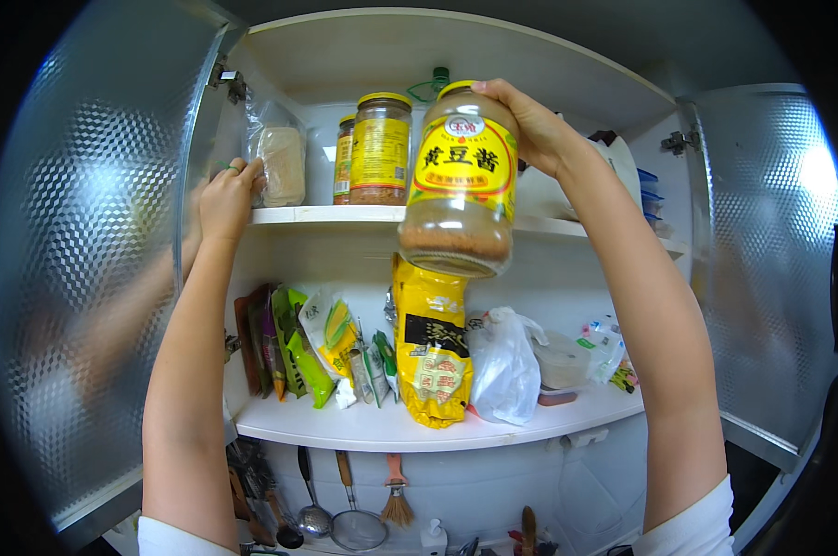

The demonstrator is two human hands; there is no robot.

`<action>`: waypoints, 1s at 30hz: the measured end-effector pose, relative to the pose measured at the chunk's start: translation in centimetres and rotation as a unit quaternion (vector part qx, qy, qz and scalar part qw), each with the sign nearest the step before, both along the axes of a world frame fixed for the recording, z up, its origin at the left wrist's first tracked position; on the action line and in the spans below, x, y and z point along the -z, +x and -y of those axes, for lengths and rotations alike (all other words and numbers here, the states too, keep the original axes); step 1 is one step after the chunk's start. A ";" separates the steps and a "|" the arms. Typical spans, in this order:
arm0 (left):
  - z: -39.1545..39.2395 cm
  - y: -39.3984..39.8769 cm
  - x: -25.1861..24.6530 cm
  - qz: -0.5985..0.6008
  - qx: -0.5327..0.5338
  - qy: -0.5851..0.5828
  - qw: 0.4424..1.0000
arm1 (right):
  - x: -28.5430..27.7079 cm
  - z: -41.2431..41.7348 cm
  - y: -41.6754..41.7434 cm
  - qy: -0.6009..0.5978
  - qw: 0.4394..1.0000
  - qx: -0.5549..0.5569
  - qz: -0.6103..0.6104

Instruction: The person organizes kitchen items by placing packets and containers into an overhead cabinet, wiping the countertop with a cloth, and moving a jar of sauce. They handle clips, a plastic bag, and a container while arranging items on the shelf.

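Note:
My right hand [527, 121] grips a large glass jar [458, 226] around its neck, just below the yellow lid. The jar is held tilted in front of the upper shelf [322, 215]; it has a yellow printed label and brown residue near the bottom. At the shelf's left end is my left hand [228, 198], its fingers curled beside a plastic-wrapped pale block or container [282, 167]; whether it holds anything is hidden. Two more yellow-lidded jars, a large one [379, 149] and a narrower one [344, 160], stand left of the held jar.
Textured glass doors stand open at left [113, 243] and right [760, 264]. The lower shelf [335, 429] bears several food packets, a tall yellow bag [433, 347] and a white plastic bag [506, 368]. Below hang a slotted ladle [315, 520], a strainer [358, 529] and a brush [397, 504].

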State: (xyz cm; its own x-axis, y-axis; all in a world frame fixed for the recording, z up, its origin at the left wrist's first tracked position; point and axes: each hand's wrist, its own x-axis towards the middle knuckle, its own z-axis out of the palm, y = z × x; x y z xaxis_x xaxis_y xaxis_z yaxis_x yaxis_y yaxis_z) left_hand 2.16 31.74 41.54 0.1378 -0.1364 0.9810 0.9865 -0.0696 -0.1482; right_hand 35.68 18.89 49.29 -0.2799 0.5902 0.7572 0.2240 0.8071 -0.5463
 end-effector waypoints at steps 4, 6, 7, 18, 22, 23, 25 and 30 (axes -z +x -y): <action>0.1 -0.2 -0.3 -0.019 -0.009 -0.018 1.000 | 1.4 1.3 3.4 0.017 0.998 0.050 0.022; 0.0 0.0 -0.3 -0.014 -0.020 -0.047 0.999 | 2.7 2.6 4.5 0.026 0.995 0.097 0.019; 0.4 -0.1 -0.5 -0.010 -0.019 -0.070 0.997 | 3.4 3.4 5.0 0.034 0.992 0.118 0.015; 3.8 19.5 -0.8 -0.114 0.327 -0.181 0.920 | 9.5 8.4 8.0 0.038 0.981 0.189 -0.019; 0.9 22.3 -2.3 -0.022 0.236 -0.355 0.904 | 12.5 8.1 9.0 0.036 0.988 0.145 -0.043; 0.6 22.2 -3.1 -0.095 0.172 -0.349 0.916 | 12.9 8.5 9.3 0.027 0.988 0.146 -0.047; 0.9 21.1 -4.3 -0.236 0.036 -0.335 0.911 | 13.8 9.1 9.7 0.001 0.988 0.143 -0.053; 1.2 22.2 -4.2 -0.172 0.027 -0.356 0.918 | 15.0 10.3 11.7 -0.013 0.978 0.202 -0.048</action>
State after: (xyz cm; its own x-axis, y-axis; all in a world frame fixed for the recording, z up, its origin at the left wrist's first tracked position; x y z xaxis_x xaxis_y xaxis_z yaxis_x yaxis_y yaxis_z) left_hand 24.40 30.52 45.70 0.4678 0.5063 0.7244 0.8822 -0.3175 -0.3478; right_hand 47.39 8.64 34.33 0.0511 0.6575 0.7517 0.4682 0.6491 -0.5996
